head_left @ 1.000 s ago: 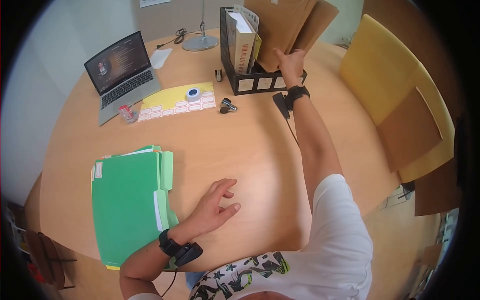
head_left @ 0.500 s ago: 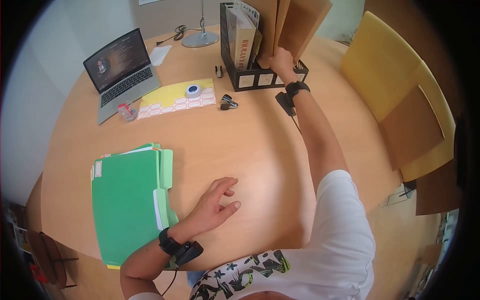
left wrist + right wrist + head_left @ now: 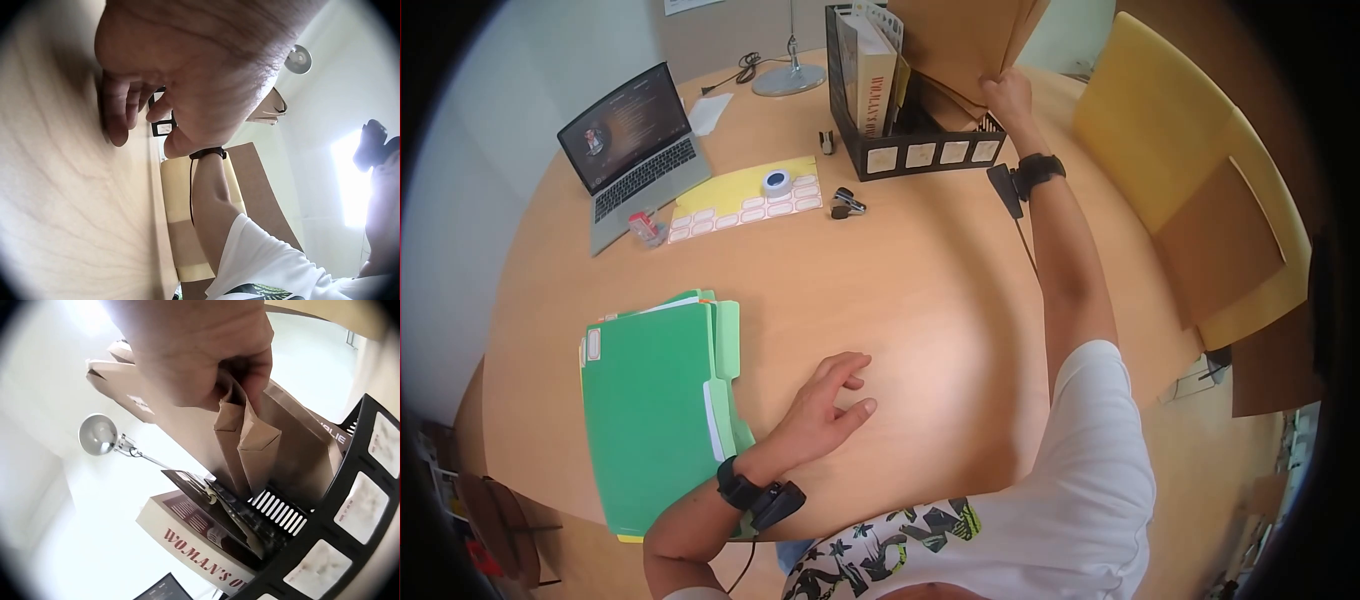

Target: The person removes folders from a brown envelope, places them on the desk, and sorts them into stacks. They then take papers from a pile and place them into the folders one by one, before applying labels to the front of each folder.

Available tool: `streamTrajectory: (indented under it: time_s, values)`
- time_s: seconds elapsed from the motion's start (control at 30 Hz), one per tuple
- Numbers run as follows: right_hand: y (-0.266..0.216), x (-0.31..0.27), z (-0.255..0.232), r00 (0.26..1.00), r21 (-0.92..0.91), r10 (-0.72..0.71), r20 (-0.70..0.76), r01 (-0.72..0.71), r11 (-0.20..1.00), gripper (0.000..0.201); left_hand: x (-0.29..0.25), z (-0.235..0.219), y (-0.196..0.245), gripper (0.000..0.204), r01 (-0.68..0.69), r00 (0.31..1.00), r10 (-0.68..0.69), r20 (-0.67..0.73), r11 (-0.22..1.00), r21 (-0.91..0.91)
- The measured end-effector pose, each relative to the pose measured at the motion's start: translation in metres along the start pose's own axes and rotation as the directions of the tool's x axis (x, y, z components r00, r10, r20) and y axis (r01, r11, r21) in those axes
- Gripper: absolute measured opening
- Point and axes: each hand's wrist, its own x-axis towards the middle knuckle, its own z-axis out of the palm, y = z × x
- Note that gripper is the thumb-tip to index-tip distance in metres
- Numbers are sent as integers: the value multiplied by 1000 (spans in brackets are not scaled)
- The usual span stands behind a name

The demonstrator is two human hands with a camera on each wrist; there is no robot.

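At the black file box (image 3: 896, 160), my right hand (image 3: 1010, 98) grips a brown gusseted folder (image 3: 955, 45) by its lower right part. In the right wrist view the fingers curl round the folded edges of the folder (image 3: 257, 459), over the slotted box. More brown paper edges show inside the box below it. My left hand (image 3: 820, 408) rests low over the table, fingers loosely bent, holding nothing. Left of it lies a stack of green folders (image 3: 650, 400) with tabs and a red-bordered label. The left forearm crosses the stack's lower right corner.
A thick book (image 3: 874, 85) stands in the box's left part. Further left are a staple remover (image 3: 849, 205), a roll of tape (image 3: 776, 183) on a yellow label sheet (image 3: 710, 196), and a laptop (image 3: 640, 180). A yellow chair (image 3: 1145, 110) stands on the right.
My right hand has moved right along the box and grips the brown folder nearer its right side. The folder has shifted, showing more brown paper in the box. The left hand stays in place.
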Motion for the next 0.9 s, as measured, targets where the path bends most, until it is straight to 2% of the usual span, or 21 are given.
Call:
streamTrajectory:
  time_s: [0.13,0.23,0.33,0.43,0.6,0.7,0.73,0.83,0.9]
  values:
    - [6,-9,-11,999,152,38,0,-38,988,35,0,0,-4,51,-10,1000,9,-12,1000,-17]
    - [2,-19,-30,999,181,-33,-26,37,983,29,2,0,2,51,4,1000,-4,9,1000,18]
    - [-12,-19,-10,971,51,-210,-110,216,975,23,1,0,1,51,0,1000,0,1,1000,6]
    - [-25,-21,29,993,40,-109,-50,111,993,16,2,0,4,51,29,1000,-29,10,1000,-3]
    - [-44,-48,72,992,93,-127,-17,128,987,14,1,-1,0,52,42,999,-41,11,998,-44]
    - [-43,-64,87,997,126,-67,37,62,990,14,1,-2,3,52,44,999,-44,10,999,-25]
    - [-47,-67,84,998,155,-69,12,66,986,16,1,-2,5,52,46,999,-46,13,999,-22]
    - [-58,-74,66,990,-142,-142,2,141,980,22,1,-2,4,52,24,1000,-24,17,999,-24]
    - [-64,-65,52,973,-139,22,230,10,990,31,1,-2,1,52,25,1000,-24,19,999,-46]
